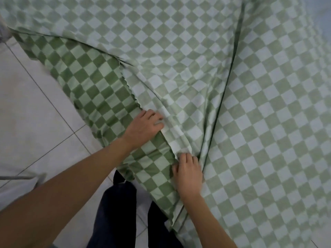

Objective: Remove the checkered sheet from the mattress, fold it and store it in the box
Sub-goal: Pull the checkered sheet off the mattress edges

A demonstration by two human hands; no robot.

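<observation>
A green-and-white checkered sheet (197, 68) covers most of the view, its paler underside folded over the darker face along the near left edge. A long dark crease runs from the top down toward my right hand. My left hand (143, 127) grips the folded edge of the sheet, fingers curled over the pale layer. Just below it and to the right, my right hand (188, 174) pinches the same edge where the fabric bunches. The mattress is hidden under the sheet. No box is in view.
A pale tiled floor (35, 122) lies to the left of the sheet. My dark trouser legs (116, 212) stand at the bottom, beside the sheet's near edge. A thin grey bar (21, 177) crosses the floor at lower left.
</observation>
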